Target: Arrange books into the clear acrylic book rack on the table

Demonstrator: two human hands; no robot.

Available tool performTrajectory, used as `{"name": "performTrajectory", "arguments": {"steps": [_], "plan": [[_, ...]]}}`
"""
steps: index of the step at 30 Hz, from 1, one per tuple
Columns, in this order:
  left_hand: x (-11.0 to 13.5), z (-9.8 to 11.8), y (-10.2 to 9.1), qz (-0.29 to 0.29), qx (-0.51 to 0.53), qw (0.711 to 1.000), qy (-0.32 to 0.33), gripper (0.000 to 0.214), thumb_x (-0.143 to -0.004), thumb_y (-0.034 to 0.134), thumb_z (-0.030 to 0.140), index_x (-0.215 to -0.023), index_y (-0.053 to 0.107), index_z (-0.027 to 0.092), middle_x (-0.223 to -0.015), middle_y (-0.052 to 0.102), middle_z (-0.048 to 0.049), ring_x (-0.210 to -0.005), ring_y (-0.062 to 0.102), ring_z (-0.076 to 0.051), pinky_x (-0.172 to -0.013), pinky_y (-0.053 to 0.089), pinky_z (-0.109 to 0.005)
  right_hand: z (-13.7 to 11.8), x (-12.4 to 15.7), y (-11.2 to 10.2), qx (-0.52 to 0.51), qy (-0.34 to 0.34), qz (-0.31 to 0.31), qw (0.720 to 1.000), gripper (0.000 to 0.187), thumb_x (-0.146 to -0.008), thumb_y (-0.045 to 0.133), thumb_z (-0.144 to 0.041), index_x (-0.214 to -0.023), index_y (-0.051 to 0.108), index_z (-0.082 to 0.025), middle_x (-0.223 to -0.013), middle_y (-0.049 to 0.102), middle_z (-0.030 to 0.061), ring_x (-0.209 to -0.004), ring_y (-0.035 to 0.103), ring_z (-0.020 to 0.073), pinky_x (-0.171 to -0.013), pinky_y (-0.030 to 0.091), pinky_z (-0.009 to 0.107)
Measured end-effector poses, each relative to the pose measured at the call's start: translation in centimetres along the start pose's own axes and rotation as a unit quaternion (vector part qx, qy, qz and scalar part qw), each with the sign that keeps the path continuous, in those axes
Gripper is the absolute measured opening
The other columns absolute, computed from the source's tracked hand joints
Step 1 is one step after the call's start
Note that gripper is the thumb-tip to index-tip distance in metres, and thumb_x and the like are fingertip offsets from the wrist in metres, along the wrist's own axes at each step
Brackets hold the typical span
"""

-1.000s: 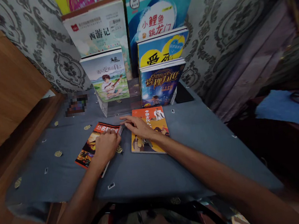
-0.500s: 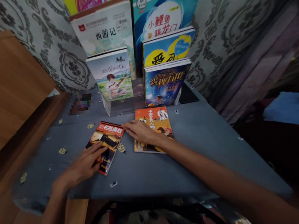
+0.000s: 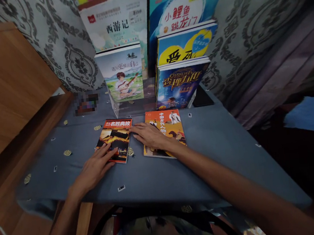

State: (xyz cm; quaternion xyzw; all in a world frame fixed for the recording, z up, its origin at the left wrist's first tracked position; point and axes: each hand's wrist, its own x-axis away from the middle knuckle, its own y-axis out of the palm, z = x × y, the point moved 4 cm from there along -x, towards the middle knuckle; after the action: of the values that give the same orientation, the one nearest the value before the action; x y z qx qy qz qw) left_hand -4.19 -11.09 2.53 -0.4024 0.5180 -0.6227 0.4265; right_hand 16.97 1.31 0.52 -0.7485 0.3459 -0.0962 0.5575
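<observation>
Head view shows our forearms reaching in from the near edge of a blue-grey cloth-covered table [image 3: 207, 157]. Our left hand [image 3: 93, 170] lies flat with its fingers spread apart, pressing on the lower right of a small red-topped paperback [image 3: 114, 141] titled 名胜典故, which sits slightly tilted left of the table's middle. Our right hand [image 3: 149, 135] rests open on the left part of an orange paperback [image 3: 164, 131] just beside it, its fingertips [image 3: 132, 127] reaching the red-topped book's upper right corner. Neither hand clamps anything. A gold leaf-shaped ornament [image 3: 130, 151] lies between the two books. Toward the far edge, a clear acrylic stand [image 3: 133, 107] holds an upright book with a guitar player on its cover [image 3: 120, 74]. To its right stands a dark blue book [image 3: 181, 84] in front of a yellow-and-blue book [image 3: 186, 45]. Behind these rise a 西游记 book [image 3: 113, 20] and a 小鲤鱼跳龙门 book [image 3: 186, 7], against damask-patterned cloth [image 3: 72, 55]. A wooden panel [image 3: 7, 86] stands beyond the table's left edge.
</observation>
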Motion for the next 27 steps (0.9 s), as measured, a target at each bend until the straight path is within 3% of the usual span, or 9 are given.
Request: {"name": "performTrajectory", "arguments": {"steps": [14,27], "plan": [[-1.5,0.1,0.1,0.03,0.0,0.999,0.012,0.04,-0.102,0.042,0.04,-0.138,0.056,0.03,-0.148,0.053,-0.0015,-0.142,0.042,-0.022,-0.118,0.035,-0.046,-0.2,0.1,0.0,0.006,-0.022,-0.014,1.0,0.035,-0.1,0.048,-0.028,-0.131,0.062,-0.018,-0.141,0.06,0.0105,-0.132,0.05,0.0263,-0.11,0.039,0.046],[-1.6,0.2,-0.9,-0.007,0.012,1.0,0.01,0.044,-0.103,0.032,0.04,-0.141,0.053,0.03,-0.15,0.051,-0.0008,-0.141,0.045,-0.019,-0.116,0.036,-0.043,-0.9,0.4,-0.5,0.007,-0.038,-0.018,0.999,0.033,-0.1,0.048,-0.028,-0.126,0.066,-0.02,-0.14,0.061,0.0081,-0.13,0.052,0.027,-0.107,0.04,0.047]]}}
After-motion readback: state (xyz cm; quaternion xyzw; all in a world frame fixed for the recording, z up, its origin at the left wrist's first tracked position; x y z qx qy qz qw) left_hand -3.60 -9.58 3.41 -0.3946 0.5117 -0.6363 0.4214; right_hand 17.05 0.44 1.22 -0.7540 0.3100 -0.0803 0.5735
